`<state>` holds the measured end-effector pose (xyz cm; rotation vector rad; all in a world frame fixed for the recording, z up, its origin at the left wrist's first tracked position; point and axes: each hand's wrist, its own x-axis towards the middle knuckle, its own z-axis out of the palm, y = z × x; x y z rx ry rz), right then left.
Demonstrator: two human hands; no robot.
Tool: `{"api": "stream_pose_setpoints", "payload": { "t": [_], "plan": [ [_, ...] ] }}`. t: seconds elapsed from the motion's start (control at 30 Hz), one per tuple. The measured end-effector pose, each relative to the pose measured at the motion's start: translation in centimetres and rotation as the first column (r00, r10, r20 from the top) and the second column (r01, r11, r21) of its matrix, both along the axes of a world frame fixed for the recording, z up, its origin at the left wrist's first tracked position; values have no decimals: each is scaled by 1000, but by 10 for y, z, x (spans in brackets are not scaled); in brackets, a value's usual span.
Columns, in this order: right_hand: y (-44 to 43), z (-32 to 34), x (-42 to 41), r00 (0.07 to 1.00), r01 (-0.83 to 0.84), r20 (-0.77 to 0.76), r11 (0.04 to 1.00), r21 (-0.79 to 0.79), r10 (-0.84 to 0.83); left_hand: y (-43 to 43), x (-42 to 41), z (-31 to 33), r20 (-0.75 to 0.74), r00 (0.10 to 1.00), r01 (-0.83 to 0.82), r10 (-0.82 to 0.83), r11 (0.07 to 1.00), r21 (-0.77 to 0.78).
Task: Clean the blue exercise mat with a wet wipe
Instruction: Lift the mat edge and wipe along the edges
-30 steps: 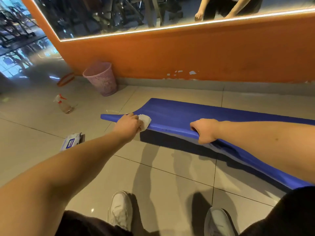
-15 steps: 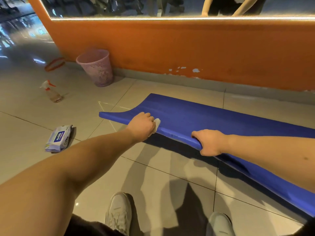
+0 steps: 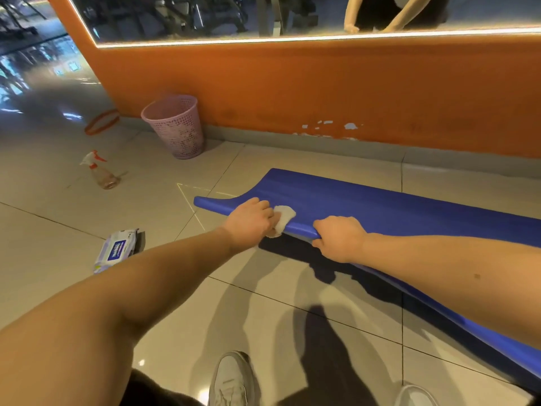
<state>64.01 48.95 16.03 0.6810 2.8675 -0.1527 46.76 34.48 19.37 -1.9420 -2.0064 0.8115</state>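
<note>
Mat (image 3: 380, 206) — solid blue; wipe (image 3: 284, 218) — white; bin (image 3: 175, 127) pink, perforated; wall (image 3: 322, 89) orange; floor tiles (image 3: 58, 218) beige.

place: gym | evidence: wall mirror (image 3: 307, 13) reflecting exercise machines (image 3: 181, 16); blue exercise mat (image 3: 380, 209) on tiled floor (image 3: 58, 230)

Floor (image 3: 58, 230): mat (image 3: 380, 209), wipes pack (image 3: 117, 253), spray bottle (image 3: 101, 171), basket (image 3: 175, 127), perhaps hoop (image 3: 86, 130).

The mat (image 3: 380, 212) runs off the right edge. The left hand (image 3: 248, 224) covers part of the wipe (image 3: 285, 216). The pack (image 3: 117, 253) has a label too blurred to read.
</note>
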Motion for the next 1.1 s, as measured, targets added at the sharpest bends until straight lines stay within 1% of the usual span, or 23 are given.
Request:
{"api": "stream_pose_setpoints", "payload": {
  "t": [0.13, 0.23, 0.3, 0.4, 0.5, 0.57, 0.63, 0.7, 0.8, 0.97, 1.1],
  "plan": [
    [-4, 0, -3, 999, -4, 33, 1000, -16, 5, -37, -57, 1, -9, 991, -135, 135, 990, -28],
    [-12, -4, -9, 997, 20, 81, 1000, -22, -18, -38, -70, -3, -37, 988, -154, 152, 986, -67],
    [-17, -5, -13, 994, 43, 106, 999, -21, -41, -24, -55, -5, -22, 995, -101, 100, 991, -89],
    [-22, -4, -17, 990, 55, 132, 998, -12, -53, -6, -18, -12, -15, 999, 38, -40, 991, -132],
    [-23, 2, -21, 987, 84, 138, 996, -11, -82, -1, -9, -14, 37, 997, 64, -62, 996, -55],
    [-23, 4, -23, 986, 94, 137, 996, -6, -92, -4, -12, -15, 64, 991, 120, -119, 993, 2],
    [-25, 5, -24, 985, 108, 138, 994, -15, -105, -8, -12, -18, 66, 983, 173, -173, 985, 0],
    [-28, 5, -25, 982, 123, 145, 992, -23, -118, -9, -10, -21, 31, 983, 183, -183, 983, -12],
    [-29, 6, -26, 981, 149, 131, 988, -34, -143, -11, -21, -20, 6, 996, 91, -91, 995, -41],
    [-26, 4, -21, 984, 148, 102, 989, -2, -147, -40, -62, -17, 72, 996, -47, 50, 998, -37],
    [-30, 1, -20, 982, 163, 94, 987, -5, -162, -73, -110, -19, 106, 976, -185, 189, 982, -43]
  ]
}}
